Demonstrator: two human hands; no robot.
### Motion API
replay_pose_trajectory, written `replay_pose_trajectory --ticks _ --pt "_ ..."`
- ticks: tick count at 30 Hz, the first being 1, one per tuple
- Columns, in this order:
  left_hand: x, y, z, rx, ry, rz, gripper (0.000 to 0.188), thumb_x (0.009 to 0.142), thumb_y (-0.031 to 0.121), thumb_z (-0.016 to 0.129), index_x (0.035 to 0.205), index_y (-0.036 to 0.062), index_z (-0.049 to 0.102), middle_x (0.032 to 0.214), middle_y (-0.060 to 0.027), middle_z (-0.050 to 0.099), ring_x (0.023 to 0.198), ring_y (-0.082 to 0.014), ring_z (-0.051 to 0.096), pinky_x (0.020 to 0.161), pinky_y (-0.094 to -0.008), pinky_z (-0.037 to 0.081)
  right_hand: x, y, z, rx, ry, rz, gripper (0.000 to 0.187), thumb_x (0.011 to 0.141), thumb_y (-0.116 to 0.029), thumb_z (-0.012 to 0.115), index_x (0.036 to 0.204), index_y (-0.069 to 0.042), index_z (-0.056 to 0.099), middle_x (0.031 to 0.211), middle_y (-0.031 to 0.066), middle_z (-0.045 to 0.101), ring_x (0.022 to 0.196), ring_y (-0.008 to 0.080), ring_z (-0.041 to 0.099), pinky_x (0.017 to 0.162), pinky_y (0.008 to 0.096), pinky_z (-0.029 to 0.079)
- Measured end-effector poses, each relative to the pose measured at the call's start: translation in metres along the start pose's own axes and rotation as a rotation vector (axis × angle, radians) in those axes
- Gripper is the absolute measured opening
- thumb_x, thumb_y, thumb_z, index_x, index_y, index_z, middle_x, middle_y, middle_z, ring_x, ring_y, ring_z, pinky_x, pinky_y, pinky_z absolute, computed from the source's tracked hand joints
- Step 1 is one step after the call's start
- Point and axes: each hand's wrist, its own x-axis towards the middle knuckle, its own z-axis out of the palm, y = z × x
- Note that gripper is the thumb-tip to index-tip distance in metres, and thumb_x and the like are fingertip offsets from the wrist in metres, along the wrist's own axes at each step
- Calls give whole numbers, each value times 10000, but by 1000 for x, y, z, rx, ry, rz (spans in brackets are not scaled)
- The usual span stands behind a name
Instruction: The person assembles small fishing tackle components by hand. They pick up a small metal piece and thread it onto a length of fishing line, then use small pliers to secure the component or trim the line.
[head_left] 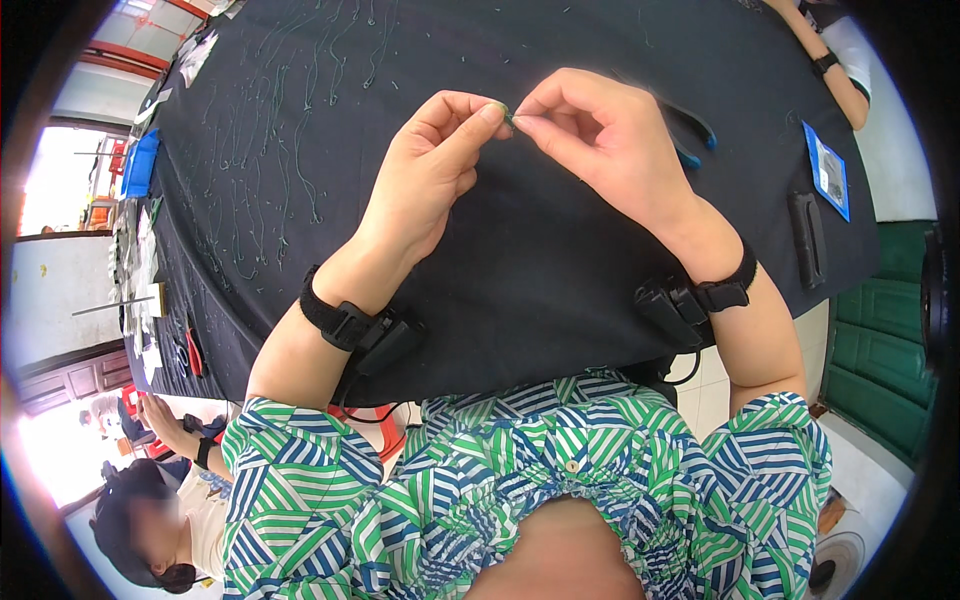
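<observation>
Over the dark tablecloth, my left hand (440, 150) is closed, its thumb and forefinger pinching a thin green thread (508, 118). My right hand (605, 135) pinches at the same spot with thumb and forefinger, the fingertips of both hands almost touching. Only a tiny bit of the thread shows between them; its finer detail is too small to make out. Just beyond my right hand lie pliers with blue handles (690, 140), partly hidden by that hand. To the left of my left hand, several green threads with small knotted or looped ends (305, 150) are spread on the cloth.
At the right lie a blue-edged packet (826, 172) and a black case (806, 240). Red-handled pliers (194, 352) rest near the left edge of the black cloth (480, 290). One person (150, 520) sits at lower left; another person's arm (825, 65) reaches in at top right.
</observation>
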Motion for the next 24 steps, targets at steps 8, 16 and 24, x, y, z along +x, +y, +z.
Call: replay_pose_trajectory --ticks 8,16,24 --pt "0 -2 -2 -22 -15 -1 146 972 203 599 1043 77 577 852 44 578 585 14 347 504 -154 285 -1 -2 -1 -7 -20 8 53 833 -95 681 837 -51 653 632 29 522 524 104 454 496 263 360" --pt "2 -1 -5 -39 74 30 164 962 207 618 1057 76 592 844 57 549 590 13 346 513 -159 291 -4 -6 -8 -119 -474 -53 54 728 -141 683 753 -102 655 696 51 557 639 223 594 579 340 455" --pt "1 0 -5 -52 80 59 167 956 203 627 1057 73 605 859 52 558 597 20 353 521 -156 296 -5 -6 -14 -112 -617 -34 99 718 -172 709 769 -90 687 789 74 592 726 249 622 640 357 487"
